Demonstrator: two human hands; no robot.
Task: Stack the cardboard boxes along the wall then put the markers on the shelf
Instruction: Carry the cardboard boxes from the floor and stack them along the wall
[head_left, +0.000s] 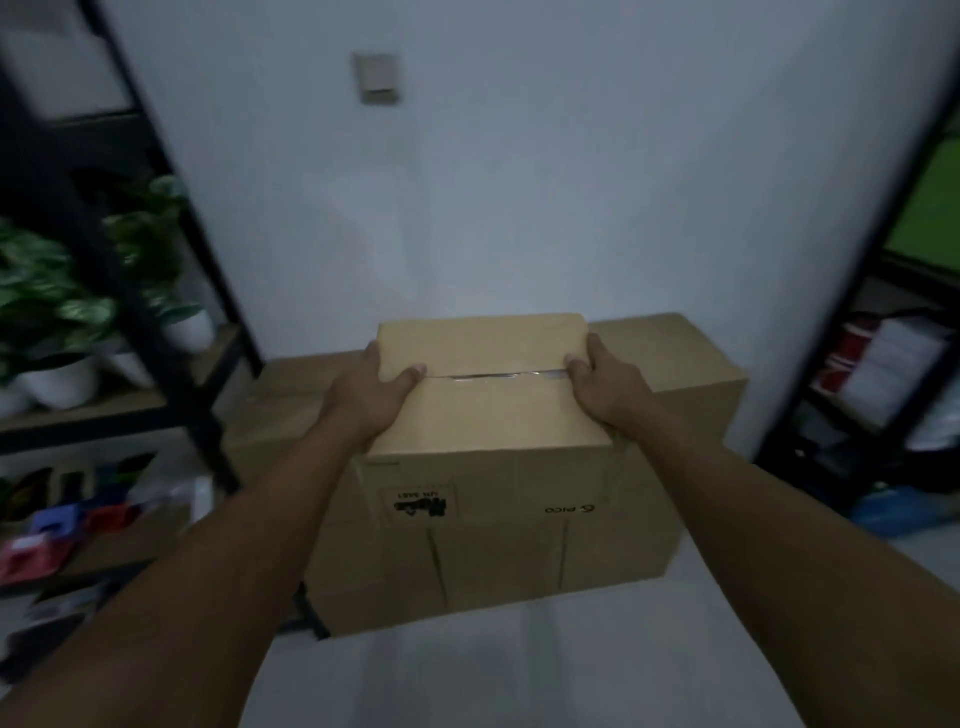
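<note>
Dim storeroom, pale wall (519, 197) straight ahead, grey floor. Left: black shelf (156, 353) with potted plants (57, 306) on one level and blurred coloured items lower down; I cannot pick out the markers among them.

Centre: I have the carried box (488, 415) in both hands, above and in front of the cardboard boxes already on the floor. One wide box (691, 374) stands against the wall; a lower one (291, 384) shows at left behind my arm. Whether the carried box rests on anything yet, I cannot tell.

Left hand (371, 395): thumb over the top flap at the taped seam, fingers curled down the left side. Right hand (605, 382): same hold on the right edge.

Judgement: placing step of the stack. Keep the box level, square its far edge to the wall, and lower it onto the boxes behind. Slide fingers clear only once weight is carried; the seam looks partly lifted, so avoid pressing thumbs into it.

Right: second black rack (852, 332), contents blurred.
</note>
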